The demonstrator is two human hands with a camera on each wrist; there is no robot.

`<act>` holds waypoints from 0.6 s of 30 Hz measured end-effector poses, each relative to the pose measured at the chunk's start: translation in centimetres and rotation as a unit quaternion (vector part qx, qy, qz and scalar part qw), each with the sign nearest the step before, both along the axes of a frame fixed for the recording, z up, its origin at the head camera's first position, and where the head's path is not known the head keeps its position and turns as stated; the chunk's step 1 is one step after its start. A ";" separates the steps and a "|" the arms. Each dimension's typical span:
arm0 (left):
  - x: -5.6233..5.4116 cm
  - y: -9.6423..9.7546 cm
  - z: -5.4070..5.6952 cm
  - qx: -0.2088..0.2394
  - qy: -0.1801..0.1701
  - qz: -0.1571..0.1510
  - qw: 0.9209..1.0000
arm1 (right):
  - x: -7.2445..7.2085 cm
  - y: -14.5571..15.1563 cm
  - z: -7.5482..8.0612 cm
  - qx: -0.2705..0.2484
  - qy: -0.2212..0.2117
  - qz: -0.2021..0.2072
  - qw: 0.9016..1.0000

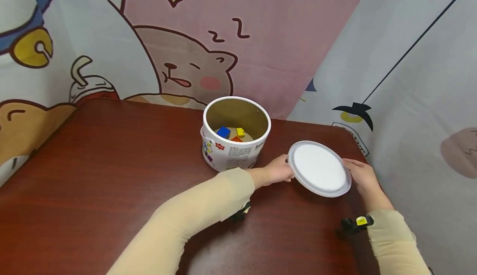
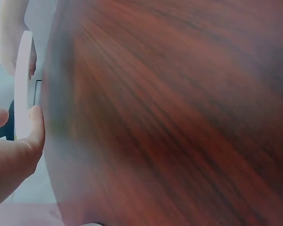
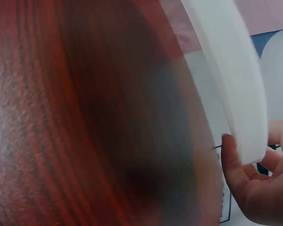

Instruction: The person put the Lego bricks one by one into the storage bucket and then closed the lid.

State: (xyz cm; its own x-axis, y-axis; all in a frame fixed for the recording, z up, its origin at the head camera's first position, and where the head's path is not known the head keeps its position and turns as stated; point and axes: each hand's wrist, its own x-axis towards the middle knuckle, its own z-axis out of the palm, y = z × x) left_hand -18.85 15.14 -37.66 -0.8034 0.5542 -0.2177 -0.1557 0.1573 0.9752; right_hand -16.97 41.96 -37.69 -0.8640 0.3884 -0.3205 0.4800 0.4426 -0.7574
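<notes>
Both hands hold a round white lid (image 1: pixel 319 168) by opposite edges, tilted above the right part of the table. My left hand (image 1: pixel 277 169) pinches its left rim between thumb and fingers, as the left wrist view also shows. On the other side my right hand (image 1: pixel 363 175) grips the right rim, with fingertips on both faces of the lid (image 3: pixel 240 84) in the right wrist view. A white bucket (image 1: pixel 234 155) with printed labels stands uncovered to the left. Inside it lie a blue block (image 1: pixel 223 132), a yellow block (image 1: pixel 240 132) and a red block (image 1: pixel 236 139).
The dark red wooden table (image 1: pixel 112 175) reaches back to a hanging cloth (image 1: pixel 283 30) printed with cartoon animals. Its right edge runs close by the right hand. The left forearm (image 1: pixel 208 200) crosses in front of the bucket.
</notes>
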 end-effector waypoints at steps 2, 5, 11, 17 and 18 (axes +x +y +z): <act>0.1 -0.1 0.5 0.011 0.000 0.002 1.000 | 0.1 0.0 0.4 0.006 0.006 0.000 1.000; 0.2 -0.4 1.1 0.018 0.006 0.003 1.000 | 0.1 0.0 1.0 0.011 0.015 0.006 1.000; 0.2 -1.0 2.0 0.037 0.015 0.002 0.999 | 0.0 -0.1 2.1 0.015 0.012 0.004 1.000; 0.0 -1.7 3.0 0.047 0.013 0.007 0.999 | 0.0 -0.5 3.0 0.013 0.022 -0.006 1.000; 0.0 -1.8 3.2 0.047 0.013 0.004 0.999 | 0.0 -0.6 3.2 0.014 0.025 -0.008 1.000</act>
State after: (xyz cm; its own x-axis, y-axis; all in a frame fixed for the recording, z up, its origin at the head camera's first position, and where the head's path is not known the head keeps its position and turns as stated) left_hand -18.87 13.35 -34.45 -0.8123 0.5652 -0.1436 -0.1310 0.0630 0.9894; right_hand -16.98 41.40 -34.51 -0.8720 0.4106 -0.2664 0.4495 0.4566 -0.7677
